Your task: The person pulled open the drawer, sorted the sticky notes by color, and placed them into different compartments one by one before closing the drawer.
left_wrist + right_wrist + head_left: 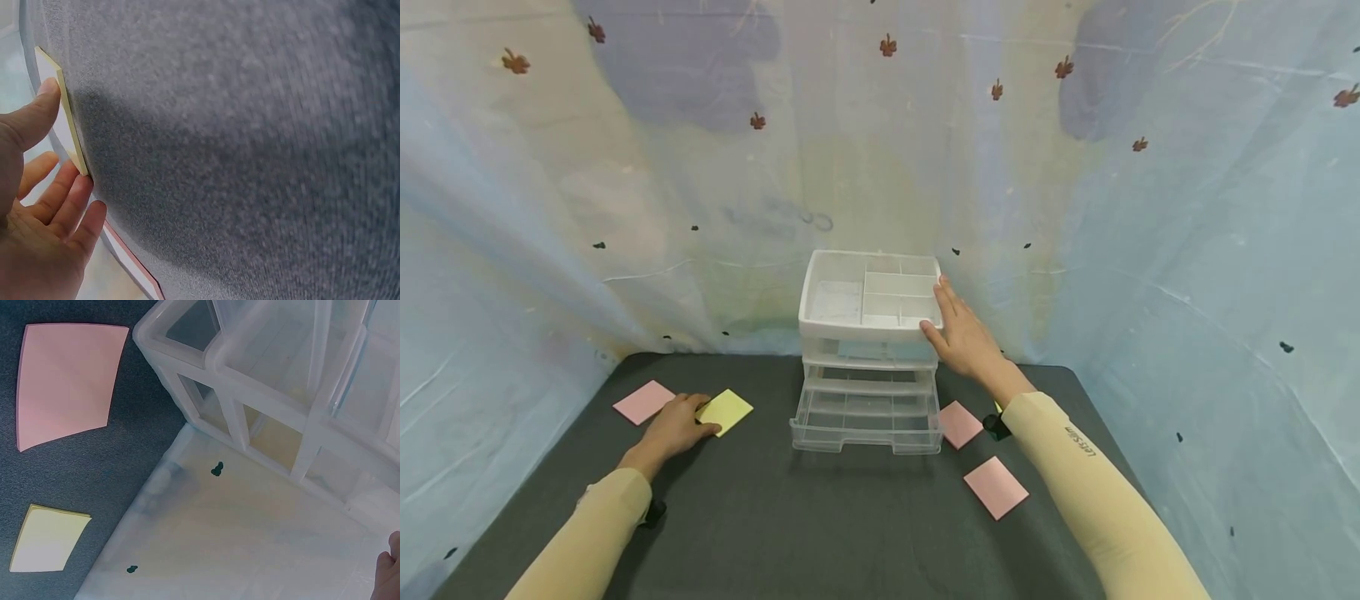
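On the left of the dark table, my left hand (676, 427) pinches a yellow sticky note pad (727, 412) by its near edges. In the left wrist view the thumb lies at one end of that pad (74, 136) and the fingertips at the other. My right hand (967, 337) rests with straight fingers against the right rim of a drawer organizer (832, 331), thumb at the front corner. The organizer has a white compartment tray on top. Its clear bottom drawer (867, 439) is pulled out toward me.
One pink sticky note pad (643, 402) lies beyond the left hand. Right of the organizer are two more pink pads, one close by (959, 424) and one nearer me (996, 487). A yellow pad (50, 540) is mostly behind the right forearm. A patterned curtain (880, 167) surrounds the table.
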Available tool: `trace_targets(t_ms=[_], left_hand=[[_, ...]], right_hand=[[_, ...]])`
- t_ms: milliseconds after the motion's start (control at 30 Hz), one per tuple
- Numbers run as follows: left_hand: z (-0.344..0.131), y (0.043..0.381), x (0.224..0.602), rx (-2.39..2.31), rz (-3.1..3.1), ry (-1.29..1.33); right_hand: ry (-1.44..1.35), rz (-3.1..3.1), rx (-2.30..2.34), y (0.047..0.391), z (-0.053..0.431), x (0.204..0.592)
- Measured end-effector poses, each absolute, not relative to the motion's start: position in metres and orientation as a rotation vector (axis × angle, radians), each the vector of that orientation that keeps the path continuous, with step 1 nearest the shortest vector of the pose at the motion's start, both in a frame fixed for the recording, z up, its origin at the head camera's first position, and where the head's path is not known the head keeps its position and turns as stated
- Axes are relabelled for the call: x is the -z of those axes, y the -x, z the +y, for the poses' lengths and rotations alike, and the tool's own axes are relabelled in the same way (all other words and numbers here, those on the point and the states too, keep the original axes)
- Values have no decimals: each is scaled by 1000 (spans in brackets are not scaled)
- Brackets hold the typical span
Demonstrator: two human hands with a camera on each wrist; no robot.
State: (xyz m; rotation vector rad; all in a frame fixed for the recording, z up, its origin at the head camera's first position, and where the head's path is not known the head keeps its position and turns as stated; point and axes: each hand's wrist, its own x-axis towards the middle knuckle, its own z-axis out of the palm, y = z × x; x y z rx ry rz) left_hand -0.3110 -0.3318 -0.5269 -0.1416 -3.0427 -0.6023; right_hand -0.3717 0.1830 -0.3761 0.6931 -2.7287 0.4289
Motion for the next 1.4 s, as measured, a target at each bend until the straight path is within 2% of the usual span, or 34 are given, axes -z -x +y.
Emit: trace_targets(t_ms=[633, 1033, 1400], left_hand=[[-327, 308, 524, 839, -2950, 60], [-318, 299, 516, 879, -2764, 136], [-307, 291, 513, 961, -2632, 89]], right_hand=[[-697, -2717, -420, 374, 183, 377], [-692, -2725, -430, 373, 183, 376], [-701, -2716, -426, 372, 183, 376]])
